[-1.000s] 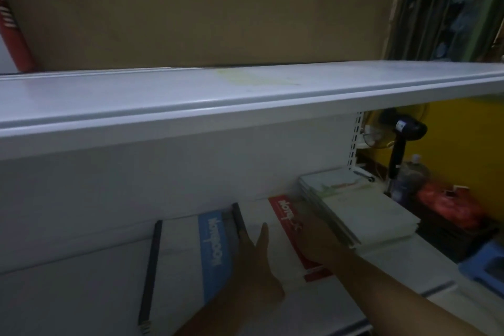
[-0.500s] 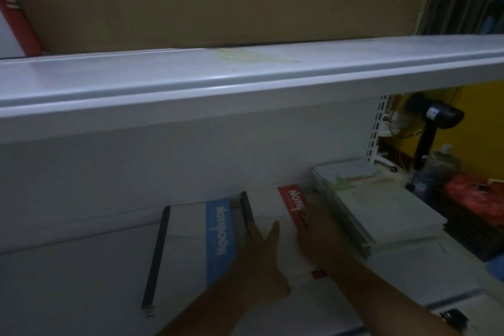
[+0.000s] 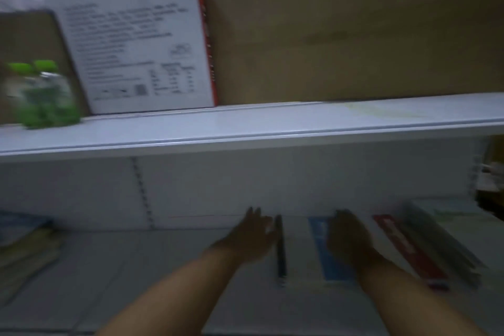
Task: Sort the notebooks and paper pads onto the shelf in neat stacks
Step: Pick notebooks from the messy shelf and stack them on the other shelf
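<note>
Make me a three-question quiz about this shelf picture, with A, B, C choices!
1. Where does the white box stand?
A. on the upper shelf
B. on the floor
C. in a hand

2. What colour is the stripe on the notebook under the right hand?
A. yellow
B. blue
C. pink

3. How are the left hand and the right hand?
A. clenched in fists
B. clasped together
C. open and apart over the lower shelf

Answers:
1 A: it stands beside the cardboard.
2 B: a blue band shows beside the hand.
3 C: fingers reach out, gripping nothing.
</note>
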`<state>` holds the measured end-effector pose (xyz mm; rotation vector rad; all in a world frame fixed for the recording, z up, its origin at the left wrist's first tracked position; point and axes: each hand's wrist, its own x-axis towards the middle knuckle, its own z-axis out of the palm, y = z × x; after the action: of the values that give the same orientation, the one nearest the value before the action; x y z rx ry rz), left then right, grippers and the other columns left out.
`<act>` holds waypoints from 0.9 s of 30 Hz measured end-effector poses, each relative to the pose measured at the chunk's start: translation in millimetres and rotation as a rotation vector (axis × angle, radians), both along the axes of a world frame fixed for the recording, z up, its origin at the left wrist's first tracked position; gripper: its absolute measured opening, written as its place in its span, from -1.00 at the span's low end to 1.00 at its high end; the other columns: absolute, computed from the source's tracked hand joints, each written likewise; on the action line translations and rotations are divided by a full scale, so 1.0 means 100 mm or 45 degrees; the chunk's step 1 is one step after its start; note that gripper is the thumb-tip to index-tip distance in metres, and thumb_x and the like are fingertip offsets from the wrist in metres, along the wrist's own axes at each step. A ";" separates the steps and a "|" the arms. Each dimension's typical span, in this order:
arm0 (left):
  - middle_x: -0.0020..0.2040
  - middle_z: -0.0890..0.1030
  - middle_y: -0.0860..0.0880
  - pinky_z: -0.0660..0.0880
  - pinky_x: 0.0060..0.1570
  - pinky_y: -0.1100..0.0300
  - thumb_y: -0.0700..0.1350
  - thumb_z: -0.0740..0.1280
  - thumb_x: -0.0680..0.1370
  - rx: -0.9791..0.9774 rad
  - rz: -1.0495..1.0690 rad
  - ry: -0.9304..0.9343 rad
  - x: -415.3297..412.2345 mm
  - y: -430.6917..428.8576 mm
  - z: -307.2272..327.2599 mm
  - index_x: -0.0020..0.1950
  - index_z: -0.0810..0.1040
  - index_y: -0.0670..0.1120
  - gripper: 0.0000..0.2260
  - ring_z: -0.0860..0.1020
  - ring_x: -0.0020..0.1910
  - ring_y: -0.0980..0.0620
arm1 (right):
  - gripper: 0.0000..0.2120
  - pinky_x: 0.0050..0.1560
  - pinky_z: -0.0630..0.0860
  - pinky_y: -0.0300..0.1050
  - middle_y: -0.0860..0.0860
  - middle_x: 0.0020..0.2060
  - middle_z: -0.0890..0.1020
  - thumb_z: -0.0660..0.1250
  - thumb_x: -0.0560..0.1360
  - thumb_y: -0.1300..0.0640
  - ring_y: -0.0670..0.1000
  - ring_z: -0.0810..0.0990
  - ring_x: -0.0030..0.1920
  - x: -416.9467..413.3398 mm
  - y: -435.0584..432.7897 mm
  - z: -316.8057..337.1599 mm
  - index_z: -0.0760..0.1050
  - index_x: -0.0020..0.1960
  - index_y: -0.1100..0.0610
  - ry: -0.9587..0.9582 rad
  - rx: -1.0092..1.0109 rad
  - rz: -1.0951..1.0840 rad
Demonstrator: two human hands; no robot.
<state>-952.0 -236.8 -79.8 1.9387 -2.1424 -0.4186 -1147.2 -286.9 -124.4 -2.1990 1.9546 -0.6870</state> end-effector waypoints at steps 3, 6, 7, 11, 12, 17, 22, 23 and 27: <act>0.58 -0.10 -0.08 -0.07 0.50 0.07 0.10 -0.02 0.66 -0.087 0.257 -0.205 1.18 0.50 0.19 0.56 0.08 -0.02 -0.51 -0.16 0.55 -0.04 | -0.45 0.48 0.07 0.06 0.11 0.52 0.09 -0.13 0.53 0.03 0.14 0.09 0.52 1.12 0.55 0.25 0.26 0.47 0.12 0.372 -0.093 0.495; 0.57 0.03 -0.13 0.05 0.49 0.04 0.14 -0.01 0.64 -0.066 0.559 -0.286 2.24 1.35 0.38 0.53 0.18 -0.05 -0.50 -0.02 0.54 -0.10 | -0.48 0.52 -0.06 -0.01 0.05 0.54 -0.13 0.11 0.58 0.09 0.08 -0.12 0.54 2.20 1.12 0.37 0.12 0.52 0.07 0.416 0.017 0.876; 0.55 0.10 -0.14 0.07 0.48 0.04 0.22 -0.03 0.62 -0.073 0.632 -0.323 2.55 1.66 0.40 0.51 0.22 -0.06 -0.45 0.03 0.53 -0.11 | -0.47 0.52 0.00 -0.02 0.08 0.54 -0.10 0.14 0.56 0.11 0.09 -0.09 0.54 2.46 1.30 0.36 0.15 0.51 0.08 0.431 0.001 0.966; 0.57 0.02 -0.12 0.03 0.49 -0.05 0.23 -0.05 0.62 -0.001 0.917 -0.296 3.38 2.88 0.44 0.53 0.17 -0.06 -0.43 -0.07 0.55 -0.10 | -0.52 0.46 0.18 0.05 0.14 0.53 -0.03 0.18 0.55 0.18 0.15 0.01 0.52 3.34 1.86 0.28 0.22 0.45 0.14 0.569 0.056 1.134; 0.57 -0.02 -0.13 0.02 0.49 -0.03 0.16 -0.01 0.64 0.002 0.972 -0.276 3.52 3.13 0.44 0.54 0.15 -0.07 -0.48 -0.10 0.55 -0.09 | -0.53 0.46 0.18 0.07 0.15 0.53 -0.06 0.17 0.55 0.18 0.15 -0.03 0.53 3.53 1.99 0.28 0.22 0.45 0.14 0.560 0.045 1.158; 0.58 -0.06 -0.09 -0.03 0.50 -0.03 0.13 0.03 0.64 -0.046 1.118 -0.148 4.15 3.95 0.33 0.53 0.15 -0.05 -0.50 -0.15 0.55 -0.06 | -0.59 0.46 0.14 0.08 0.15 0.53 -0.21 0.16 0.56 0.17 0.12 -0.21 0.53 4.30 2.49 0.28 0.27 0.41 0.13 0.512 -0.080 1.270; 0.58 -0.08 -0.06 -0.04 0.48 0.05 0.11 0.05 0.64 -0.117 1.153 0.069 4.46 4.19 0.13 0.54 0.13 -0.01 -0.51 -0.12 0.55 -0.02 | -0.51 0.48 0.11 0.04 0.13 0.53 -0.20 0.19 0.54 0.14 0.10 -0.20 0.53 4.96 2.59 0.17 0.22 0.46 0.09 0.545 -0.067 1.353; 0.58 -0.07 -0.05 -0.05 0.48 0.06 0.10 0.04 0.64 -0.122 1.146 0.103 4.51 4.17 0.09 0.54 0.13 0.00 -0.52 -0.12 0.55 -0.01 | -0.50 0.48 0.11 0.05 0.14 0.53 -0.19 0.19 0.54 0.15 0.11 -0.20 0.53 5.10 2.58 0.14 0.21 0.46 0.10 0.555 -0.060 1.360; 0.58 -0.08 -0.04 -0.08 0.48 0.10 0.13 0.04 0.64 -0.098 1.119 0.004 4.89 4.02 0.01 0.55 0.12 0.02 -0.51 -0.15 0.55 0.01 | -0.50 0.46 0.14 0.10 0.14 0.52 -0.22 0.24 0.52 0.14 0.13 -0.23 0.53 5.73 2.53 0.11 0.23 0.44 0.11 0.556 -0.052 1.392</act>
<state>-463.1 164.8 -78.9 2.5416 -1.0814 -0.1568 -574.7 -34.3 -113.5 -3.0552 0.5282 -0.0634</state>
